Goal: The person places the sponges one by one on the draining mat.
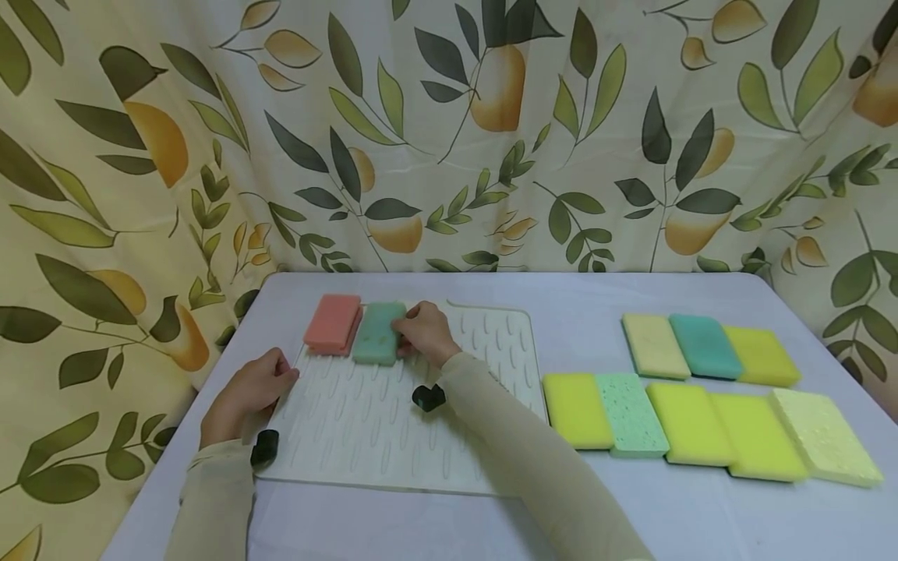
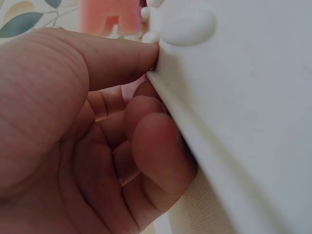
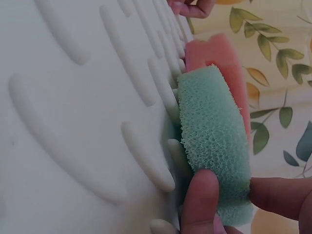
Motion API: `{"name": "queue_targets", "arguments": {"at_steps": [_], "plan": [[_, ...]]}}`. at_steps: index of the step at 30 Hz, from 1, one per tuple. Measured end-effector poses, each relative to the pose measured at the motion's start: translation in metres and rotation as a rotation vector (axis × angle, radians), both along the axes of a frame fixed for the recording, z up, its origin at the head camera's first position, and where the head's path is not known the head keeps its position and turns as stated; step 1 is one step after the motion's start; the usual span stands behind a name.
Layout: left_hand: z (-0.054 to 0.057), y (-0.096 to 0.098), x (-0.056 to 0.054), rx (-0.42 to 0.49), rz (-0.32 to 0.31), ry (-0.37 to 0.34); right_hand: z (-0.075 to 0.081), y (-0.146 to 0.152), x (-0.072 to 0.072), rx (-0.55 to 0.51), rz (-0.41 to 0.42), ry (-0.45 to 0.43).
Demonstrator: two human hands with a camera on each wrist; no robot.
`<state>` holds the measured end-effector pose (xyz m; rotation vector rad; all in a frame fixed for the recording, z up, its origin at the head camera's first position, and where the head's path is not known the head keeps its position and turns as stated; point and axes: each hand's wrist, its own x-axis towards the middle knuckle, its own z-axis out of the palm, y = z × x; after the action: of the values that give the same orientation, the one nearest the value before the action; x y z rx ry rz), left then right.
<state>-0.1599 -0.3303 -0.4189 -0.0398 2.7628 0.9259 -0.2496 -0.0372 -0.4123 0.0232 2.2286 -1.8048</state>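
My right hand pinches the right edge of a green sponge at the back left of a white ridged mat. In the right wrist view, thumb and finger press opposite faces of this porous sponge. A pink sponge lies just left of it, on the mat's corner. My left hand grips the mat's left edge; the left wrist view has the thumb on top of the rim and curled fingers beneath it.
To the right of the mat, two rows of sponges lie on the white tablecloth: a cream one, a teal one, a speckled green one and several yellow ones. A leaf-patterned curtain hangs behind the table.
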Motion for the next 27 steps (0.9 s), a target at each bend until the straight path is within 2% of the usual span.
{"name": "queue_targets", "arguments": {"at_steps": [9, 19, 27], "plan": [[-0.002, -0.002, -0.001, 0.004, 0.004, -0.011, -0.001, 0.001, -0.003, 0.039, 0.001, 0.029], [0.002, 0.003, 0.000, -0.012, 0.012, -0.012, 0.000, 0.008, -0.008, 0.128, 0.018, 0.057], [0.003, 0.001, 0.001, -0.036, 0.015, -0.018, 0.002, 0.013, -0.004, 0.125, 0.063, 0.083]]}}
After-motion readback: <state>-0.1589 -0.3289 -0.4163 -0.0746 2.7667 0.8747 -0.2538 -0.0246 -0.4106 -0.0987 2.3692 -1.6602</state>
